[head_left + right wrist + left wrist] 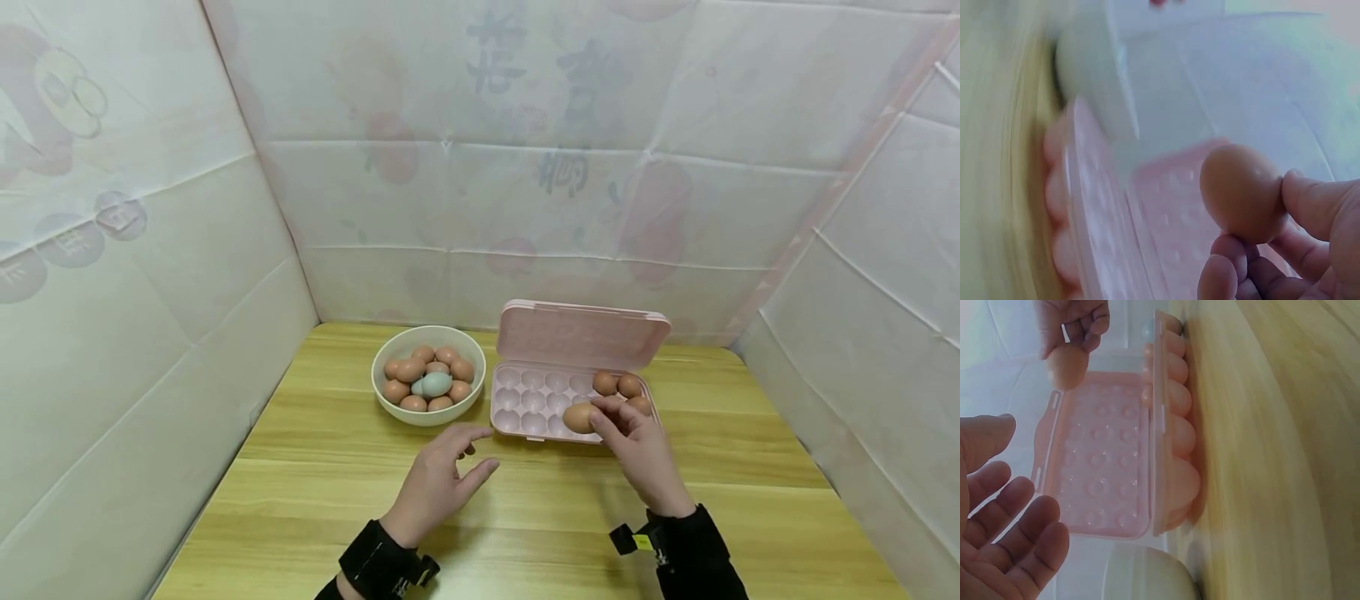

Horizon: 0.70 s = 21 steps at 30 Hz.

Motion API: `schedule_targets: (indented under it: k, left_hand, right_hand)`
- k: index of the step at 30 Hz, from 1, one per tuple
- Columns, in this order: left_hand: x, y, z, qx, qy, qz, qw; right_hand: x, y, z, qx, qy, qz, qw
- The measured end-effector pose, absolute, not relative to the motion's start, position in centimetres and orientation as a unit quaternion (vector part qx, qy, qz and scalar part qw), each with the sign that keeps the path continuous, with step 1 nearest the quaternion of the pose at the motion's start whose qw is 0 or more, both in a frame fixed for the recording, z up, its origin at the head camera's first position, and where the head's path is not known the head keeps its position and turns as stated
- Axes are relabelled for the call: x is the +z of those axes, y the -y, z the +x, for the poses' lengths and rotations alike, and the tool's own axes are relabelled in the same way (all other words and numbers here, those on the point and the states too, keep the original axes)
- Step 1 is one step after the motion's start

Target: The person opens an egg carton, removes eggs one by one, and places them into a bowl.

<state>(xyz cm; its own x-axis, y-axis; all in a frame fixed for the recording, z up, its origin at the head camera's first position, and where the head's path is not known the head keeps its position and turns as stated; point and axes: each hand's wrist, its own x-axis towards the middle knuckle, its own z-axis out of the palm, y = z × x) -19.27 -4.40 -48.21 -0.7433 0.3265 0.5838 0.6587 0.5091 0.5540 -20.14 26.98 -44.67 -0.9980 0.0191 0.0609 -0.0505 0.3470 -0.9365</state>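
Between thumb and fingers my right hand [637, 450] pinches a brown egg [579, 418], held over the front right part of a pink egg carton [517, 422]. The same egg [1244, 192] fills the middle of the right wrist view. Several brown eggs [617, 384] sit in the carton's right-hand cups, partly hidden by my right hand. My left hand [435, 479] holds nothing, its fingers loosely bent and thumb apart, in front of the carton's left corner. The carton's lid [581, 335] stands raised at the back.
A cream bowl [382, 406] left of the carton holds several brown eggs [411, 369] and a pale green one [437, 384]. Both stand on a wood-grain table [315, 483]. Printed white sheets [450, 208] hang behind and at both sides.
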Motion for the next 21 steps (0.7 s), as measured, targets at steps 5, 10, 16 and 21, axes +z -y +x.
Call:
schedule_targets:
  k: [5, 10, 16, 21]
  left_hand:
    - [-47.7, 4.0, -19.2, -0.405, 0.833, -0.306, 0.219]
    - [-47.1, 3.7, -19.0, -0.421, 0.828, -0.312, 0.200]
    - [-46.9, 3.3, -18.9, -0.440, 0.811, -0.329, 0.201]
    - [-46.9, 3.1, -18.8, -0.456, 0.795, -0.348, 0.198]
  right_hand:
    - [-44.6, -25.1, -19.3, 0.664, 0.747, 0.001, -0.032]
    - [-45.1, -23.5, -18.6, 0.721, 0.687, 0.046, -0.077]
    - [-45.6, -21.6, -17.8, 0.745, 0.650, 0.068, -0.131]
    - [-46.0, -20.1, -17.3, 0.746, 0.642, 0.069, -0.161]
